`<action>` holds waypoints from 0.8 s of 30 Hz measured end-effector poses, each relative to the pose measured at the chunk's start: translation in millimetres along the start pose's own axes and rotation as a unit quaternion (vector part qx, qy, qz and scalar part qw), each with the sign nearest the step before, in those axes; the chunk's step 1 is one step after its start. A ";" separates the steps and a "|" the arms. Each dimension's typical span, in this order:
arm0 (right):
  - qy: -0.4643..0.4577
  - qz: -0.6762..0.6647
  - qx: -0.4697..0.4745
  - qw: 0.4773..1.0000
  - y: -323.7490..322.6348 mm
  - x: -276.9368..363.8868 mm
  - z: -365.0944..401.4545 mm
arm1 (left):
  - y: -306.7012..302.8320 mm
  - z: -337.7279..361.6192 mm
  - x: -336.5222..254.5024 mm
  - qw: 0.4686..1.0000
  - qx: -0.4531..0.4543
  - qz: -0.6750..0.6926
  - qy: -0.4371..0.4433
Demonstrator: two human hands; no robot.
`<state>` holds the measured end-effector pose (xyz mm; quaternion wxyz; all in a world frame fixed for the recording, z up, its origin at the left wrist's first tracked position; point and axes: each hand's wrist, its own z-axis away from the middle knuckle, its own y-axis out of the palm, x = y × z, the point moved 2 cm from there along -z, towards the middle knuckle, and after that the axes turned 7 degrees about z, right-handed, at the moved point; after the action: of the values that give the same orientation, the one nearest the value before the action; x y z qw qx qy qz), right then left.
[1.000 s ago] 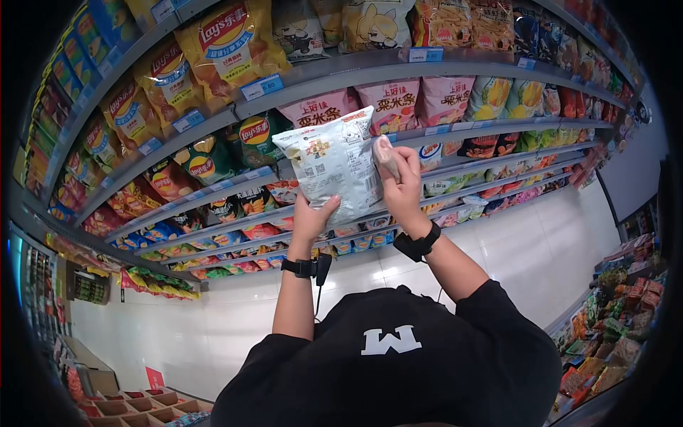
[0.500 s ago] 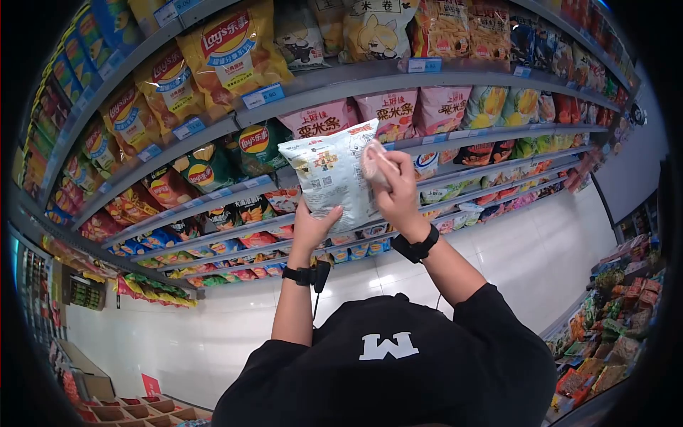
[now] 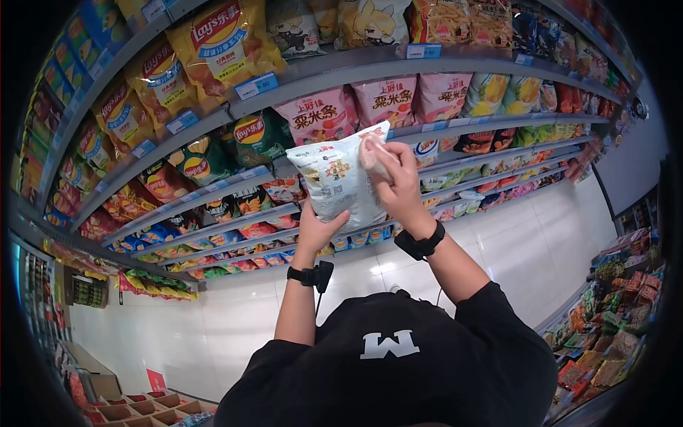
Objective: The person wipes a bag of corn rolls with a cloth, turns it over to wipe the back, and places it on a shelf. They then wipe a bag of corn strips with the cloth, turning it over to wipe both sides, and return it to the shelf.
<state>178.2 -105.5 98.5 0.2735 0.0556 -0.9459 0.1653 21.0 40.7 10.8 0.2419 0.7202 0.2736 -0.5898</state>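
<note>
A white snack bag (image 3: 333,191) with printed text and small cartoon figures is held up, tilted, before the shelves. My left hand (image 3: 317,226) grips it at the lower left edge, thumb across the front and the other fingers hidden behind. Against the bag's upper right face, my right hand (image 3: 400,186) presses a folded pale pinkish cloth (image 3: 371,155) with its fingers closed round it. Behind the bag stand pink snack bags (image 3: 318,117) and a dark green Lay's bag (image 3: 252,136).
Curved tiers of shelving hold many chip bags, including yellow Lay's bags (image 3: 226,46) at upper left, with blue price tags (image 3: 256,85) along the shelf edges. A display of packaged snacks (image 3: 605,327) stands at right. Below left are divided wooden bins (image 3: 142,407). White tiled floor (image 3: 235,313) lies beneath.
The bag has tilted slightly and shifted a little to the right. The cloth in my right hand stays near the bag's upper right corner, a little further over its face. My left hand keeps its hold.
</note>
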 end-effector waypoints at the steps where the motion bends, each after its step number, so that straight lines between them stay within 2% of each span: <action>1: -0.092 0.068 0.042 0.993 -0.8 8.2 -0.3 | 1.5 2.4 1.3 1.000 0.018 -0.010 -0.004; 3: -0.065 0.084 0.041 0.994 3.2 -7.4 9.0 | 1.0 7.2 4.1 0.999 0.040 -0.020 -0.008; 5: 0.018 0.107 0.019 0.994 4.3 -26.7 8.6 | -0.6 8.1 5.0 0.997 0.030 -0.054 0.038; 6: 0.013 0.108 0.016 0.994 4.0 -31.3 4.4 | 0.1 9.8 0.3 0.997 0.027 -0.058 0.042; 9: 0.077 0.088 0.004 0.993 -0.1 -33.9 2.3 | 0.8 8.4 -0.6 0.998 0.026 -0.058 0.025; 11: 0.068 0.051 -0.008 0.996 -8.5 -19.3 -2.4 | 2.5 9.6 -4.1 0.996 0.017 -0.083 0.036; 13: -0.096 0.055 0.076 0.991 -13.7 2.2 -7.3 | 5.3 11.0 -8.4 0.993 0.009 -0.108 0.046; 15: -0.085 0.076 0.072 0.991 -9.0 -8.8 -4.4 | 6.6 16.3 -10.4 0.991 0.023 -0.117 0.060; 17: 0.008 0.147 0.052 0.988 -6.9 -38.0 -2.2 | 5.4 18.9 -8.5 0.990 0.014 -0.126 0.058; 18: 0.046 0.150 0.049 0.986 -7.9 -43.8 -4.3 | 4.7 18.5 -8.4 0.990 0.003 -0.133 0.057; 19: 0.044 0.150 0.046 0.987 -9.0 -46.8 -4.8 | 4.9 17.3 -8.9 0.989 0.004 -0.133 0.061; 21: 0.073 0.088 0.010 0.993 -12.8 -48.4 -3.3 | 6.2 17.1 -9.0 0.987 0.002 -0.149 0.062; 23: 0.051 0.058 0.020 0.997 -17.4 -22.9 -5.9 | 11.5 15.1 -12.7 0.987 0.009 -0.145 0.062; 24: -0.009 0.022 0.055 0.998 -15.5 -9.3 -4.3 | 14.9 16.2 -14.1 0.988 0.019 -0.142 0.062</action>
<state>191.2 -118.5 101.3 0.2580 0.0517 -0.9387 0.2226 17.3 17.3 22.0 0.1249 0.7137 0.3763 -0.5775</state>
